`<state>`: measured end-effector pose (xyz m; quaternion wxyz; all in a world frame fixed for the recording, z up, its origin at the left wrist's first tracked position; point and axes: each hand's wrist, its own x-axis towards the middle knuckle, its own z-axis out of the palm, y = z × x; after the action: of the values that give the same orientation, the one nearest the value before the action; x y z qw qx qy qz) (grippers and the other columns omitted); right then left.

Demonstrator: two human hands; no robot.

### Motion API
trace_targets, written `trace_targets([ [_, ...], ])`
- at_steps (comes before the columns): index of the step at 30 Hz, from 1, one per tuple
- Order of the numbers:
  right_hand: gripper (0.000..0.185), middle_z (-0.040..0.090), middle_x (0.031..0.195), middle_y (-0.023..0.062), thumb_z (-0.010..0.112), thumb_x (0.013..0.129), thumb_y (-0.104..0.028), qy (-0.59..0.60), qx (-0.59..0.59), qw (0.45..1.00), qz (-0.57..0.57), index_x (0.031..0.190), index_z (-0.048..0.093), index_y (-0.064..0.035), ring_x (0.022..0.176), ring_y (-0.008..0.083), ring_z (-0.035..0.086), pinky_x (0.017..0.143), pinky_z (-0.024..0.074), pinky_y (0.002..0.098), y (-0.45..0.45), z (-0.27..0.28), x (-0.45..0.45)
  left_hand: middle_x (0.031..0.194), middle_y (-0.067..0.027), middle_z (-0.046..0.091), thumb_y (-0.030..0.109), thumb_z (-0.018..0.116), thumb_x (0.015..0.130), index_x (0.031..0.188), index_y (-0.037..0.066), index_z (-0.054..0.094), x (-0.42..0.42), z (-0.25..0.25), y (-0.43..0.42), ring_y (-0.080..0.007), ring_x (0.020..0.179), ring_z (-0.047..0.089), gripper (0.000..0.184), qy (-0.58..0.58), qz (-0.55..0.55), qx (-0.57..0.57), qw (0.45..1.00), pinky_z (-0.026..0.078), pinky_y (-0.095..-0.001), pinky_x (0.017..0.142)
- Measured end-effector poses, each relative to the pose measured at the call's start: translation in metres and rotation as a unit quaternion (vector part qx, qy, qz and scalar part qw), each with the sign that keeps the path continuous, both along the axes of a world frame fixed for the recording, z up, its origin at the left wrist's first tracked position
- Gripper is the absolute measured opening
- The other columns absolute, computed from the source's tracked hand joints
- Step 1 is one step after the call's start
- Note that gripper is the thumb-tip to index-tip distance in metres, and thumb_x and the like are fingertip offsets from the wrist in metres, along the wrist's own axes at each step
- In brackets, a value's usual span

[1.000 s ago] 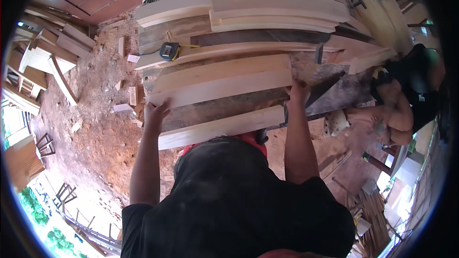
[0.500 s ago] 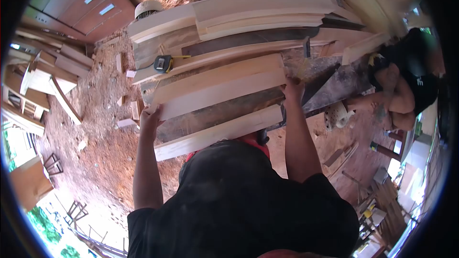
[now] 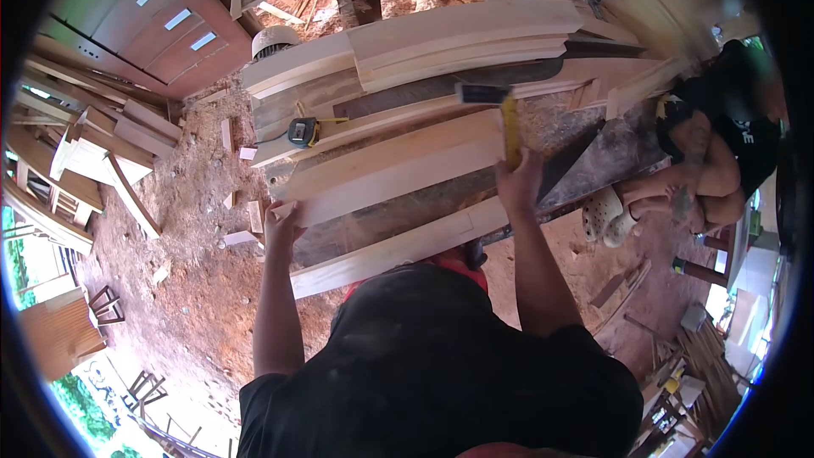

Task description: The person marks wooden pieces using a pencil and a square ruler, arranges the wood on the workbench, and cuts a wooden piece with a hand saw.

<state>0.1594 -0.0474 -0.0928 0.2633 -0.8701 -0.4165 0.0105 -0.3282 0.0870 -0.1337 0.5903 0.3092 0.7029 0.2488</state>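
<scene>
My right hand (image 3: pixel 519 176) is closed around the lower end of a try square (image 3: pixel 510 131), with its yellow blade upright and its dark stock pointing left. The square is at the right end of a pale wooden board (image 3: pixel 398 171) lying across the bench. At that board's left end, my left hand (image 3: pixel 285 222) grips the edge between thumb and fingers. Nearer my body lies a second pale board (image 3: pixel 407 246) with a faint line across it near its right end. A tape measure (image 3: pixel 303 131) with a short length of yellow tape out rests beyond the gripped board.
Stacked planks (image 3: pixel 466 34) lie along the far side of the bench. At right sits another person (image 3: pixel 704 144) wearing light clogs (image 3: pixel 604 216). A brown panelled door (image 3: pixel 161 17) stands at upper left. Wood offcuts (image 3: pixel 256 216) litter the dirt floor.
My right hand has left the board's right end and taken hold of the try square, which has turned. My left hand stays on the board. The whole view has shifted slightly.
</scene>
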Motion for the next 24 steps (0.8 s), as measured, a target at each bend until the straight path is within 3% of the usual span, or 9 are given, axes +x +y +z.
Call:
trace_targets([
  [3, 0.055, 0.06, 0.116, 0.0249, 0.084, 0.082, -0.018, 0.038, 0.038, 0.996, 0.067, 0.126, 0.057, 0.0022, 0.114, 0.0452, 0.06, 0.1, 0.0505, 0.0533, 0.023, 0.002, -0.034, 0.133, -0.0099, 0.064, 0.038, 0.082, 0.097, 0.147, 0.015, 0.043, -0.01, -0.016, 0.004, -0.0248, 0.108, 0.071, 0.068, 0.001, -0.019, -0.003, 1.0, 0.062, -0.0418, 0.085],
  [10, 0.064, 0.056, 0.124, 0.0255, 0.083, 0.08, -0.01, 0.147, 0.101, 0.979, 0.1, 0.135, 0.052, 0.0015, 0.115, 0.046, 0.059, 0.101, 0.0504, 0.0528, 0.066, -0.02, -0.091, 0.124, -0.0072, 0.066, 0.04, 0.082, 0.096, 0.139, 0.021, 0.048, -0.005, -0.013, 0.0, -0.0201, 0.089, 0.07, 0.059, -0.012, 0.006, -0.003, 1.0, 0.06, -0.0337, 0.071],
  [16, 0.066, 0.056, 0.125, 0.0261, 0.083, 0.081, -0.012, 0.087, 0.016, 0.992, 0.086, 0.136, 0.05, 0.0042, 0.113, 0.0464, 0.058, 0.101, 0.05, 0.0533, 0.054, 0.011, -0.09, 0.114, -0.0022, 0.067, 0.043, 0.084, 0.094, 0.142, 0.024, 0.046, -0.006, -0.017, -0.004, -0.0134, 0.071, 0.057, 0.063, -0.005, 0.011, -0.003, 1.0, 0.055, -0.0323, 0.068],
  [17, 0.064, 0.056, 0.127, 0.0228, 0.081, 0.083, -0.016, 0.077, 0.023, 0.993, 0.085, 0.138, 0.052, 0.0028, 0.114, 0.0444, 0.059, 0.101, 0.0522, 0.0538, 0.051, -0.003, -0.086, 0.111, -0.002, 0.068, 0.043, 0.084, 0.094, 0.14, 0.025, 0.048, -0.011, -0.019, -0.006, -0.013, 0.068, 0.056, 0.062, -0.005, 0.014, 0.004, 1.0, 0.054, -0.0311, 0.065],
  [20, 0.06, 0.057, 0.129, 0.023, 0.077, 0.087, -0.015, 0.06, 0.05, 0.991, 0.112, 0.139, 0.053, 0.0024, 0.116, 0.0439, 0.059, 0.101, 0.0535, 0.0528, 0.036, -0.034, -0.074, 0.105, -0.0014, 0.069, 0.042, 0.087, 0.091, 0.135, 0.025, 0.053, -0.02, -0.045, 0.003, -0.0122, 0.064, 0.055, 0.058, -0.023, 0.017, 0.017, 0.999, 0.051, -0.0277, 0.057],
  [24, 0.053, 0.061, 0.129, 0.0228, 0.072, 0.088, -0.011, 0.104, 0.062, 0.987, 0.108, 0.137, 0.056, 0.0016, 0.118, 0.0434, 0.06, 0.103, 0.0503, 0.053, 0.023, -0.021, -0.075, 0.104, -0.002, 0.069, 0.041, 0.086, 0.092, 0.132, 0.022, 0.054, -0.009, -0.032, 0.005, -0.0116, 0.062, 0.053, 0.055, 0.01, 0.024, 0.007, 1.0, 0.049, -0.0262, 0.054],
])
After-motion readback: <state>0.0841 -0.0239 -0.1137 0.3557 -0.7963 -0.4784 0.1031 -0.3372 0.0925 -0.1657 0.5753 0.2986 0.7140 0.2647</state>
